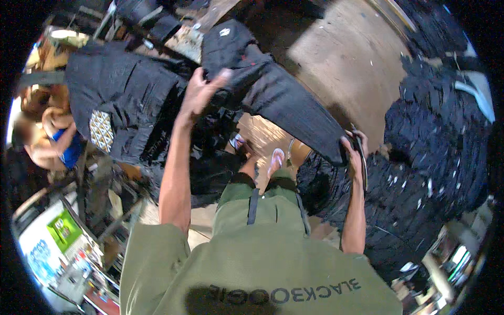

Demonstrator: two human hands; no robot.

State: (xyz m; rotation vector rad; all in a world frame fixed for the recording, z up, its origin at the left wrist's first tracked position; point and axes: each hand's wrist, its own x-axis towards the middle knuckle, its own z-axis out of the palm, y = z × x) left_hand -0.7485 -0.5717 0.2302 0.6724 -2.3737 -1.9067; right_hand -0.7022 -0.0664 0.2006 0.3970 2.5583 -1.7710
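Note:
A pair of black trousers point(294, 100) stretches across in front of me, its upper part lying at the far left and one leg running down to the right. My right hand point(356, 152) is closed around the hem end of that leg. A thin, dark, metal-looking tool point(365, 168) lies along the same hand; its kind is hard to make out. Over the upper part of the trousers, my left hand point(202, 94) is slightly blurred, thumb and fingers apart, with nothing visible gripped in it.
Black garments point(131, 89) are heaped on the left, with a patterned white-and-gold patch point(101, 130) among them. A large heap of black cloth point(430, 126) with pale scraps fills the right. At far left sits a person point(47, 136) in blue. Brown floor point(346, 52) shows beyond.

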